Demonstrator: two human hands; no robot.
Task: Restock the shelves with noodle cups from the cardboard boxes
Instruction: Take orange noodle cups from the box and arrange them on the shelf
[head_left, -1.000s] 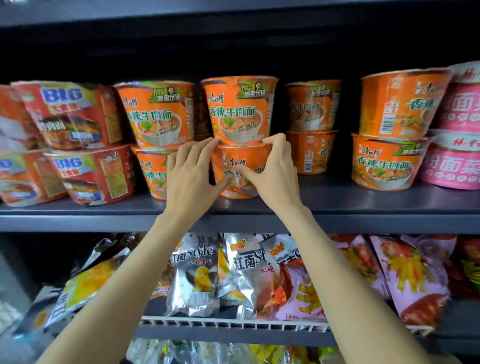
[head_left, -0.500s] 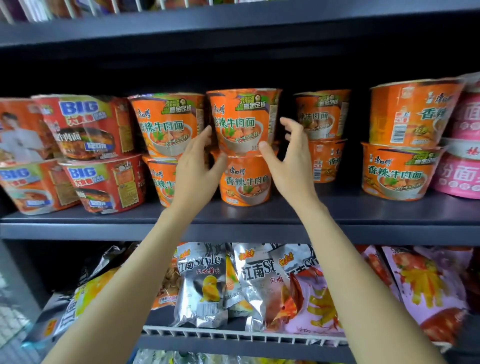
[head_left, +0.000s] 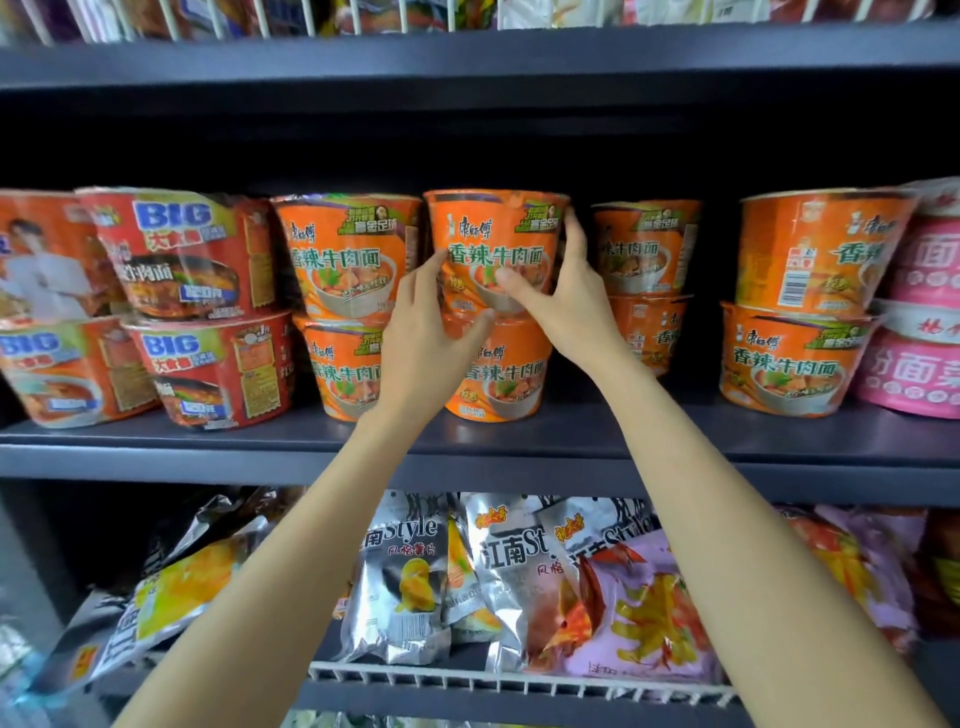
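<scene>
Orange foil-wrapped upper noodle cup (head_left: 496, 249) sits stacked on a matching lower cup (head_left: 501, 369) on the dark metal shelf (head_left: 467, 441). Our left hand (head_left: 426, 332) and right hand (head_left: 566, 291) each grip its sides. We advise centring it squarely, label forward, before letting go.

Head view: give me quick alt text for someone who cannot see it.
Both hands grip the upper orange noodle cup of a two-high stack on a dark shelf: left hand at its lower left, right hand round its right side. Stacked orange, red and pink cups flank it; snack bags fill the shelf below.
</scene>
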